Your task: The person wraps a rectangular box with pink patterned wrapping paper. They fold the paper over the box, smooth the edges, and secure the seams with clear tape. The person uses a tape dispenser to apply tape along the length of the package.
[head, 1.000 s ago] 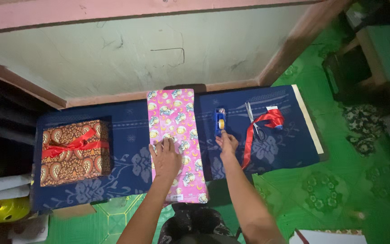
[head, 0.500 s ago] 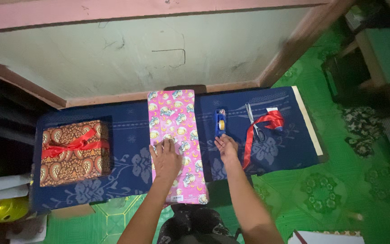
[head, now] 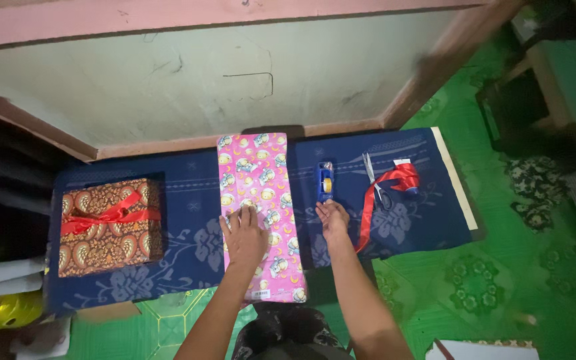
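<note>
The scene was dim and grainy, with the pale wall (head: 235,73) the brightest area and the left edge sunk in deep shadow. Wide-angle distortion bent the wall's lines, and the right corners were soft and smeared.

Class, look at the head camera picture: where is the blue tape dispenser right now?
The blue tape dispenser lies on the dark blue cloth, between the pink wrapping paper and the red ribbon, just beyond the right hand.
</note>
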